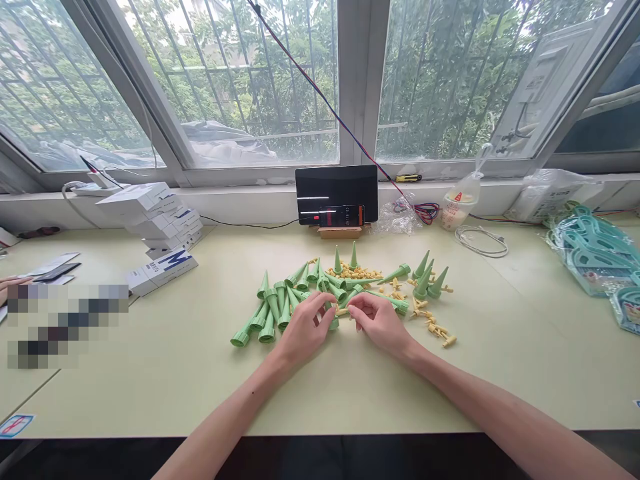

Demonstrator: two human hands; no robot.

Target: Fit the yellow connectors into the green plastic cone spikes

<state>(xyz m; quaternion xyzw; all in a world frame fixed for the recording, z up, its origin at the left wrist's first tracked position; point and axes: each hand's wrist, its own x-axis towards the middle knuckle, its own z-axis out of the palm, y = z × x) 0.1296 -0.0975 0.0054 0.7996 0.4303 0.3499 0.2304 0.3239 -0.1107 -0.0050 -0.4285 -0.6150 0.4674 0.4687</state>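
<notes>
My left hand (309, 323) is curled around a green plastic cone-shaped spike (334, 325), largely hidden by the fingers. Close beside it, my right hand (379, 320) is closed in a pinch; what its fingertips hold is too small to make out. A yellow valve piece (342, 311) shows between the two hands. Many green spikes (273, 303) with ribbed collars lie heaped to the left and behind my hands. Behind them is a pile of small yellow valve pieces (363, 273). Several spikes stand points up at the right (424, 280), near scattered yellow pieces (440, 331).
White boxes (163, 220) are stacked at the left, near another person's hand (13, 290). A phone (343, 216) leans on a dark tablet (336, 183) at the back. Further right are a white cable (483, 243), a bagged cup (459, 200) and teal plastic items (595, 250).
</notes>
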